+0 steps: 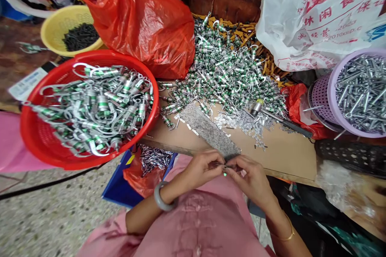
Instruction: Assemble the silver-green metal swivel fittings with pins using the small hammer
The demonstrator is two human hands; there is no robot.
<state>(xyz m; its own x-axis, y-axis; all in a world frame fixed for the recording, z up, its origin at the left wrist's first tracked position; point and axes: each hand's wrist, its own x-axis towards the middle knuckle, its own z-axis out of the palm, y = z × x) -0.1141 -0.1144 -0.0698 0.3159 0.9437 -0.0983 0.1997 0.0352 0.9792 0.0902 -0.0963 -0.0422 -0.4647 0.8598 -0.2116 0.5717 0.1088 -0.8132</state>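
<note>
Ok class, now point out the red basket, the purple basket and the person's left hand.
Red basket (64, 162): head view, near side of its rim.
Purple basket (332, 88): head view, left side of its rim.
Left hand (204, 169): head view, back of the hand.

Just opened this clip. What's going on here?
A person's left hand and right hand meet at the near edge of the worktop, pinching a small green-tipped piece between them; its exact shape is unclear. Beyond lies a pile of green-banded metal parts. Similar parts fill the red basket at left, and metal pins fill the purple basket at right.
</note>
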